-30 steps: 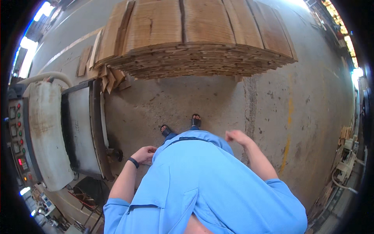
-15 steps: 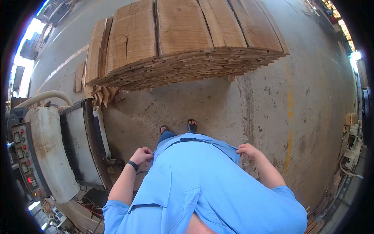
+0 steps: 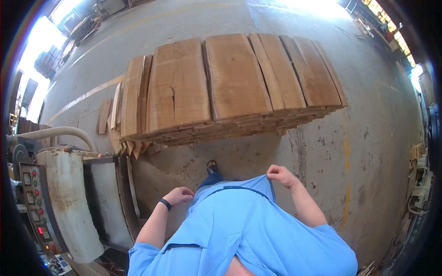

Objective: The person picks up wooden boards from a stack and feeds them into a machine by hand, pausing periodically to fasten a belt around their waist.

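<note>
Head cam: R hand [image 3: 282, 177] is closed in a pinch on the blue shirt [image 3: 230, 216], cloth drawn out to a pt. at the fingertips. L hand [image 3: 179, 196], w/ dark wristband [image 3: 165, 204], has its fingers curled just beside the shirt's L side; can't tell if it's gripping cloth. Shirt's on the wearer's torso, btwn. both arms. Board stack [image 3: 237, 78] is ahead, apart from the hands; machine [image 3: 69, 202] on L. Best technique, IMO: pinch the edge only, thumb vs. fingertips, light pull, even L/R, L elbow clear of machine.
</note>
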`<state>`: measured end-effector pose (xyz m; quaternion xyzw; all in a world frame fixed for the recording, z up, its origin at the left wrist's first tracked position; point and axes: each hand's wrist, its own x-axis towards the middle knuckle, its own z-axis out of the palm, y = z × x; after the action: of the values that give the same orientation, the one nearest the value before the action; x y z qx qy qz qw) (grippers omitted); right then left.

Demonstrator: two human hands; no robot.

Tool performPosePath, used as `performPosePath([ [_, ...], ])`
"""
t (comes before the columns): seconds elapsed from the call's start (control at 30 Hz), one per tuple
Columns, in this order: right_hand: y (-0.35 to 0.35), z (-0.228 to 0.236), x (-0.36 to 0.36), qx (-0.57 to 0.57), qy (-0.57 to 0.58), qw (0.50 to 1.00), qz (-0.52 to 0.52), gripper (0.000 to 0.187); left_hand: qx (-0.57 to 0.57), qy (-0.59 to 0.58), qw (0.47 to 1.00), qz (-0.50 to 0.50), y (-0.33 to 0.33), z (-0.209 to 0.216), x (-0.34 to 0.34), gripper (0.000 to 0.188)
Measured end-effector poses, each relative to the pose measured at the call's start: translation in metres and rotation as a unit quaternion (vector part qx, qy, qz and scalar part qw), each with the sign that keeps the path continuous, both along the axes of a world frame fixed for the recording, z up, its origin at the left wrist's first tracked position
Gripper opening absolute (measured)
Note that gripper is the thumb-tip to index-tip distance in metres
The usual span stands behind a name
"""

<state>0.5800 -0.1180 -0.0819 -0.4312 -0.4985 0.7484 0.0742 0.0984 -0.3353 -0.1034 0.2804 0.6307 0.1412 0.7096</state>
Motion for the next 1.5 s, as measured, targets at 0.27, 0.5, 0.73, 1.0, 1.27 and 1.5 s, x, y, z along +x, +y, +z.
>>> performPosePath([
  [0.27, 0.095, -0.003, -0.078, 0.295, -0.113, 0.913, -0.257, 0.016, 0.364, 0.217, 0.894, 0.142, 0.168, 0.091, -0.061, 0.014],
  [0.5, 0.107, 0.016, -0.105, 0.410, -0.193, 0.834, -0.314, 0.012, 0.413, 0.138, 0.896, 0.085, 0.256, 0.086, -0.032, 0.015],
  [0.73, 0.138, 0.032, -0.040, 0.435, -0.242, 0.788, -0.362, 0.008, 0.393, 0.134, 0.909, 0.016, 0.292, 0.069, 0.007, 0.018],
  [1.0, 0.277, -0.010, 0.128, 0.502, -0.458, 0.661, -0.319, 0.033, 0.406, 0.246, 0.876, 0.082, 0.329, 0.080, 0.048, 0.016],
  [1.27, 0.404, 0.005, 0.187, 0.368, -0.630, 0.647, -0.223, 0.080, 0.365, 0.430, 0.815, 0.134, 0.321, 0.072, 0.041, 0.026],
  [1.5, 0.397, 0.024, 0.145, 0.370, -0.603, 0.674, -0.213, 0.080, 0.254, 0.657, 0.691, 0.164, 0.274, 0.034, -0.042, 0.059],
])
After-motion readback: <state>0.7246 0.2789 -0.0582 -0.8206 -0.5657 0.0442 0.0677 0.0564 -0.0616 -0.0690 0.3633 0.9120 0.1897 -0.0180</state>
